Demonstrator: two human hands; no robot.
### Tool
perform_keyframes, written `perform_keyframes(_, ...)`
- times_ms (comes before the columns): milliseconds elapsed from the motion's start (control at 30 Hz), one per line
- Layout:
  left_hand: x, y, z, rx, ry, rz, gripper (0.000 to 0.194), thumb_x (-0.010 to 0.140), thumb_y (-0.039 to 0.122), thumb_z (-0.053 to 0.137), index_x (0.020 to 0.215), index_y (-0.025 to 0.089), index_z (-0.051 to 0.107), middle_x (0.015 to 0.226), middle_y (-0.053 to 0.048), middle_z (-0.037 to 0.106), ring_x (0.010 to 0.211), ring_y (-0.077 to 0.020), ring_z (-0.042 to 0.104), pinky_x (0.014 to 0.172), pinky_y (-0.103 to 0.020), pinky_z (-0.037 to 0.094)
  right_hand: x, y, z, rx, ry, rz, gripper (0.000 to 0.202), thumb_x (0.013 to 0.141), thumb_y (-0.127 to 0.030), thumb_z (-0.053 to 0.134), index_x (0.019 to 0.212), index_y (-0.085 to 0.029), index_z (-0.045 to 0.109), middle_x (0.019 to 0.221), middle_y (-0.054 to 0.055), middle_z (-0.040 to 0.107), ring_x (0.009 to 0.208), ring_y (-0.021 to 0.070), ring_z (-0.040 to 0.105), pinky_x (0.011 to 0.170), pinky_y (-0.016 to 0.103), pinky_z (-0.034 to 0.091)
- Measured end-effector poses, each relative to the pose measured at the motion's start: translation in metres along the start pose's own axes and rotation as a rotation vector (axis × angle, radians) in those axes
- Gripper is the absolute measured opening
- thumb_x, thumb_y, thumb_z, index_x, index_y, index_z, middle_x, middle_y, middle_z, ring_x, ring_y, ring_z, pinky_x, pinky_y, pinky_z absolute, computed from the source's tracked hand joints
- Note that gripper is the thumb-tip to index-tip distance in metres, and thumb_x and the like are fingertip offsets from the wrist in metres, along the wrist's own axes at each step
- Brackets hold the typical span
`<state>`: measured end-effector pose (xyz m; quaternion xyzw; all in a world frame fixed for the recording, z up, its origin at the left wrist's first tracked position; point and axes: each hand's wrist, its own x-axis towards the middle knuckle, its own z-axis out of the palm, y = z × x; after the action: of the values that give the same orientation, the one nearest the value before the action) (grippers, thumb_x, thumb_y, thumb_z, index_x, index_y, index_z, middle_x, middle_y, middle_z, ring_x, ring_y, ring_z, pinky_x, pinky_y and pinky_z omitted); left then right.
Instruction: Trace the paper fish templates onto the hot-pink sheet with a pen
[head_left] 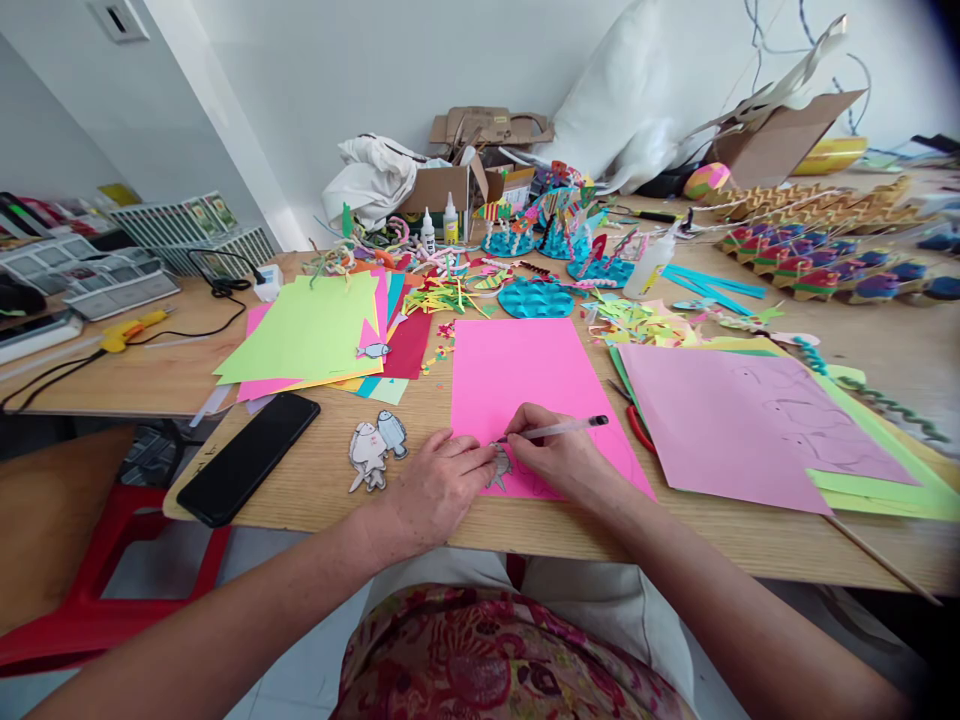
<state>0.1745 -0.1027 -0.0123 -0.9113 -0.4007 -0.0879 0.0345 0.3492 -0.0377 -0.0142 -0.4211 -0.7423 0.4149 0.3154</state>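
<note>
"pink sheet (517, 370), one: where is it placed?"

"it is laid on the tabletop (300, 500), near the front edge, between a black phone (249, 458) on the left and a pale pink sheet (712, 420) on the right."

"pen (562, 428), one: how is it held?"

"it is gripped in the right hand (559, 460), fingers clamped on the barrel; its dark end is pointed to the right. whether paper is touched by the tip cannot be told."

"grey cut-out (499, 468), one?"

"it is set low on the pink sheet, partly covered by the left hand (450, 480), whose fingers are laid flat and close together."

"further items?"

"fish cut-outs (369, 450), an overlapping group, are placed left of the left hand. red-handled scissors (640, 430) are partly covered by the pale pink sheet. a turquoise moulded piece (535, 298) is set just beyond the pink sheet's far edge."
</note>
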Motion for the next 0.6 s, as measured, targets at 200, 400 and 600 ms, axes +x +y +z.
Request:
perform_keyframes(200, 0.0, -0.001, -0.001, 0.009, -0.004, 0.011, 0.029, 0.089, 0.016, 0.041, 0.115, 0.017, 0.052, 0.122, -0.004, 0.053, 0.108, -0.0186, 0.043, 0.094, -0.038, 0.032, -0.002, -0.002, -0.001, -0.012, -0.009, 0.005, 0.005, 0.066, -0.017, 0.045, 0.063, -0.019, 0.046, 0.054, -0.005, 0.046, 0.05, 0.0092, 0.039, 0.045, 0.021, 0.029)
perform_keyframes(400, 0.0, -0.001, -0.002, 0.04, -0.007, 0.02, 0.03, 0.088, 0.016, 0.042, 0.116, 0.018, 0.052, 0.122, -0.006, 0.054, 0.108, -0.0184, 0.044, 0.093, -0.038, 0.034, -0.006, -0.003, -0.002, -0.047, 0.002, -0.003, 0.005, 0.067, -0.018, 0.044, 0.062, -0.019, 0.046, 0.056, -0.004, 0.05, 0.051, 0.0095, 0.041, 0.047, 0.022, 0.031)
perform_keyframes(600, 0.001, -0.002, -0.002, 0.037, -0.01, 0.053, 0.031, 0.088, 0.016, 0.042, 0.118, 0.016, 0.05, 0.121, -0.007, 0.054, 0.108, -0.0197, 0.044, 0.093, -0.039, 0.036, -0.013, -0.004, -0.004, -0.054, 0.019, 0.007, 0.006, 0.068, -0.019, 0.045, 0.062, -0.02, 0.045, 0.053, -0.004, 0.048, 0.049, 0.0097, 0.041, 0.046, 0.022, 0.03)
